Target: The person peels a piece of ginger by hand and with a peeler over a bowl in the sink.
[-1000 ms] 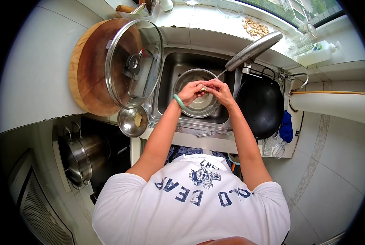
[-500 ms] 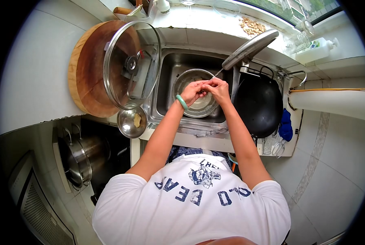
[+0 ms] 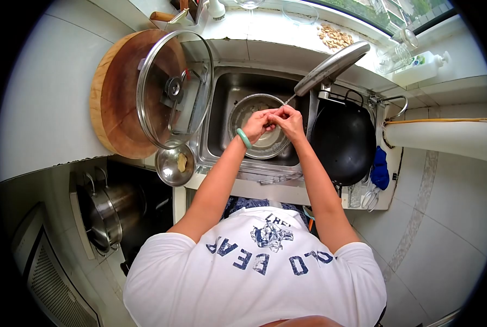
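Note:
My left hand [image 3: 257, 124] and my right hand [image 3: 291, 121] meet fingertip to fingertip above a metal bowl [image 3: 266, 151] in the sink [image 3: 221, 90]. Fingers of both are closed together, and whatever lies between them is too small or hidden to name. A thin stream of water from the faucet [image 3: 330, 68] comes down beside my right fingers. The bowl holds cloudy liquid. On my left wrist is a pale green bangle [image 3: 243, 138].
Left of the sink, a glass lid [image 3: 208, 103] leans before a round wooden board [image 3: 110, 103]. A small metal bowl [image 3: 167, 171] holds a pale yellowish piece [image 3: 182, 162]. A black wok [image 3: 344, 141] stands right. Shelled-looking nuts or seeds [image 3: 335, 38] lie on the sill.
The whole view has shifted slightly. My hands stay together over the bowl, with only small finger movement.

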The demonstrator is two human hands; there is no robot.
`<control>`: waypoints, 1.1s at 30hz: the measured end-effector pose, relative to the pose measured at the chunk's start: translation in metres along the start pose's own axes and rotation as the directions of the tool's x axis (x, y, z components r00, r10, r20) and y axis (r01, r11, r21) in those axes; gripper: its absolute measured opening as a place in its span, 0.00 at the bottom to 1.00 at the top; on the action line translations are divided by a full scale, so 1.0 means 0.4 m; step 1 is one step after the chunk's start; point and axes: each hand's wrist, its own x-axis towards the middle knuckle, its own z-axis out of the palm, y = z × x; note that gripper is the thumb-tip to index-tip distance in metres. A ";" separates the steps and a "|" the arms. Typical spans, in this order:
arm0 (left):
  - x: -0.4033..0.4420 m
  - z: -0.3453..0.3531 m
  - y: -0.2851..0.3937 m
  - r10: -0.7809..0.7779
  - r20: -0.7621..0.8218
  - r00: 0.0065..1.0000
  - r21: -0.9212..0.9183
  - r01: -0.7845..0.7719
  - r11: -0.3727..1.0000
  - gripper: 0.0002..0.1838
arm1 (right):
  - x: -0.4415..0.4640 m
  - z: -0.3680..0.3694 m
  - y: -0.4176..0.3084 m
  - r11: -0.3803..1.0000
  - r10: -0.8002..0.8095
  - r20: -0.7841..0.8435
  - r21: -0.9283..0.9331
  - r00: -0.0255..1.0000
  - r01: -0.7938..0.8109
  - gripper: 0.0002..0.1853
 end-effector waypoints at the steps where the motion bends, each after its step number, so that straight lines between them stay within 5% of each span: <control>1: -0.005 0.000 0.000 0.000 -0.042 0.999 -0.015 -0.001 1.000 0.18 | -0.002 0.002 -0.007 1.000 -0.019 0.011 -0.021 1.000 0.019 0.05; 6: -0.017 0.002 0.017 0.009 -0.121 0.993 0.026 -0.006 1.000 0.17 | -0.006 -0.021 -0.056 0.992 -0.090 0.094 0.096 0.992 0.081 0.06; 10: -0.002 0.010 0.024 0.051 -0.112 0.992 0.137 -0.035 0.990 0.17 | -0.015 -0.015 -0.098 0.959 -0.115 0.017 -0.258 0.993 0.116 0.05; 13: 0.006 -0.006 0.011 0.071 -0.107 0.992 0.203 -0.049 0.978 0.16 | -0.015 -0.004 -0.088 0.942 -0.132 -0.026 -0.315 0.991 0.117 0.06; 19: -0.001 -0.006 0.008 0.057 -0.179 0.982 0.166 -0.027 0.986 0.17 | -0.007 -0.009 -0.053 0.992 -0.124 -0.016 -0.027 0.992 0.123 0.05; 33: -0.001 -0.001 0.009 0.044 -0.174 0.984 0.190 -0.010 0.982 0.16 | -0.007 -0.006 -0.036 0.990 -0.100 -0.006 -0.104 0.995 0.099 0.06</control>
